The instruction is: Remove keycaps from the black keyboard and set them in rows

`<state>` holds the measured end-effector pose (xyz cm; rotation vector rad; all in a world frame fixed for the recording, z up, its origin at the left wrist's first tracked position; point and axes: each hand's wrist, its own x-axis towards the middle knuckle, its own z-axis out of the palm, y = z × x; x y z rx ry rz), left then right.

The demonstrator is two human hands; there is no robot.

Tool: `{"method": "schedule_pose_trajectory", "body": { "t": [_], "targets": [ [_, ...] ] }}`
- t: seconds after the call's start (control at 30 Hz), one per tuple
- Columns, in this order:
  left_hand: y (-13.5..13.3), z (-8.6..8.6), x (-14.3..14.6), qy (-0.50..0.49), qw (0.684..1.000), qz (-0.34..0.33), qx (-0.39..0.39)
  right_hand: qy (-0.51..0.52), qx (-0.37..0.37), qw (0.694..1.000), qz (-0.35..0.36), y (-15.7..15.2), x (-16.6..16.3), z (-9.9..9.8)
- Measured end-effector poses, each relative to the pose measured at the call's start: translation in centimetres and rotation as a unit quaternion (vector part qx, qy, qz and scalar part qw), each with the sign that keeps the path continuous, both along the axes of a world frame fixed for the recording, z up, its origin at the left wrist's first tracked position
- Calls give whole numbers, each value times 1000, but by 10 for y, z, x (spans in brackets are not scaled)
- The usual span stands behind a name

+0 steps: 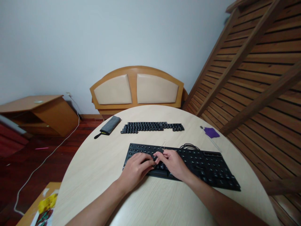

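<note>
A black keyboard (218, 169) lies slightly askew on the table, most of its keycaps off and the switches showing. My right hand (174, 161) is closed over its middle, gripping a wire keycap puller (164, 144) whose two thin wires point up and away. Beside it, my left hand (138, 164) rests over the keyboard's left half. Its fingertips are pinched together against those of the right hand, and what they hold is hidden. Farther back, removed black keycaps (145, 126) lie in rows in the layout of a keyboard.
The round pale table (94, 175) carries a grey pouch (110, 125) at the back left. A purple cloth (211, 132) and a thin stick (213, 143) lie at the right. Behind the keyboard sits a coiled black cable (190, 146). A slatted wooden frame (254, 94) stands close on the right.
</note>
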<state>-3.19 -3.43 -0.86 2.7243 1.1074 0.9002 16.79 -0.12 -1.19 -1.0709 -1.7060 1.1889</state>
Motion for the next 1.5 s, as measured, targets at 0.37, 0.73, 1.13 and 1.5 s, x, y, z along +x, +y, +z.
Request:
{"method": "schedule_pose_trajectory", "body": {
  "t": [0.37,0.73,1.13,1.5],
  "targets": [
    [0,5,1,-58,998,7,26,15,-6,1000,-12,1,0,-1],
    [105,22,-40,-11,991,124,45,12,11,1000,-10,1,0,-3],
    [154,-29,-66,19,990,128,58,8,10,1000,-7,-1,0,-2],
    [159,-37,-69,20,988,145,56,5,1,1000,-6,-1,1,-3]
  ]
}}
